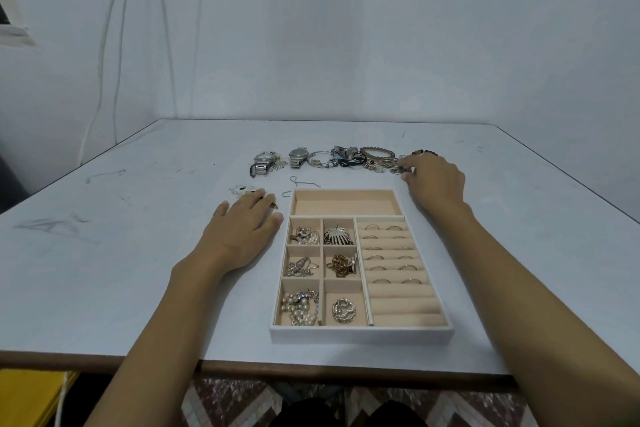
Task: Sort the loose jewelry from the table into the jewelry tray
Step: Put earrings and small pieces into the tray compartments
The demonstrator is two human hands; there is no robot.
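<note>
The beige jewelry tray (360, 334) lies at the table's near middle. Its small left compartments hold chains, pearls and brooches, rings sit in the ring rolls at right, and the long top compartment is bare. Loose jewelry lies in a row beyond the tray: two silver watches (265, 161), a ring of charms (320, 159), bangles (376, 152) and a small pile (394, 168). My right hand (434, 180) reaches over that pile, fingertips touching it. My left hand (244, 222) rests flat on the table left of the tray, fingers over a small piece.
A thin silver chain (294, 184) lies just beyond the tray's top left corner. A white sparkly piece (239, 190) sits ahead of my left fingertips. The wall stands behind the table's far edge; cables hang at the left.
</note>
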